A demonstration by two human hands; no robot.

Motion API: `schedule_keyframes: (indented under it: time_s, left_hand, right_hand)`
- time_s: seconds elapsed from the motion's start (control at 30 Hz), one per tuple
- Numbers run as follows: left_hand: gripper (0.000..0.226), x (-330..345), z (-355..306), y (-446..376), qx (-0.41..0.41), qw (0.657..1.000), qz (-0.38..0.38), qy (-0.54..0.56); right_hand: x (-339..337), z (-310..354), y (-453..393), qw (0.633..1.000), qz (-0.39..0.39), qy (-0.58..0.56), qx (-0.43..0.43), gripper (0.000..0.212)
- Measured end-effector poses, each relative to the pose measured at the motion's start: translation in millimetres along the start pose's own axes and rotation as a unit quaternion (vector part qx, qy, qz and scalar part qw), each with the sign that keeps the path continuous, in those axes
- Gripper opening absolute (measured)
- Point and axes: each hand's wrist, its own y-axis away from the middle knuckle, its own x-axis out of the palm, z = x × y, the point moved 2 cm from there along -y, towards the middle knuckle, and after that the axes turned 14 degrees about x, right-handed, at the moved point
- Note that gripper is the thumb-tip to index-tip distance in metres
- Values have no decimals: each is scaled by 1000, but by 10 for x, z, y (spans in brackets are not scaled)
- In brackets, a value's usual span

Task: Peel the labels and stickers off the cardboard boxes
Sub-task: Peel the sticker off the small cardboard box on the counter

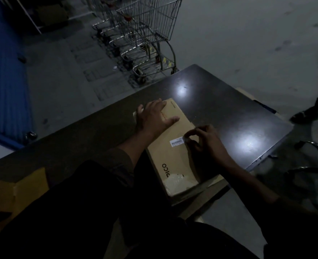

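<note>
On the dark worktop (pixel 219 109) the left hand (pixel 154 116) is pressing flat, fingers apart, on the cardboard box (pixel 173 156), while the right hand (pixel 206 141) is pinching together the right end of the barcode label (pixel 177 142), which is stretching leftward.

The room is dim, with a grey concrete floor (pixel 248 34). A dark glossy table (pixel 219 109) mirrors two ceiling lights. Beyond its far corner stand nested wire shopping carts (pixel 145 34); a blue corrugated wall (pixel 3 81) runs far left.
</note>
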Motion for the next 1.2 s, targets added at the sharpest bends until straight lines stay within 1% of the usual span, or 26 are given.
schedule_keyframes:
  time_s: [0.33,0.47,0.53,0.6,0.7,0.8,1.2]
  left_hand:
    - [82,3,-9,15,2,1000,-7,8]
    - [81,-16,-20,25,1,1000,-9,13]
    - [81,-26,-30,23,1,1000,-7,12]
    - [81,-27,-32,17,1,1000,-4,17]
    - [83,-23,-29,11,0,1000,-4,15]
    - [82,-19,-28,18,-4,1000,-7,17]
    - [83,-38,-31,26,6,1000,-5,8]
  right_hand:
    - [11,32,-33,1000,-2,5,6,17]
    - [64,2,-74,1000,-5,17,-10,4]
    - [81,-27,-87,1000,-5,2,-16,10]
    - [65,-40,-80,1000,-5,-31,1,10]
    - [34,-22,-57,999,-6,-45,20,25]
    - [55,-5,-51,1000,-12,-24,4,24]
    - [30,60,-39,1000,-4,2,0,14]
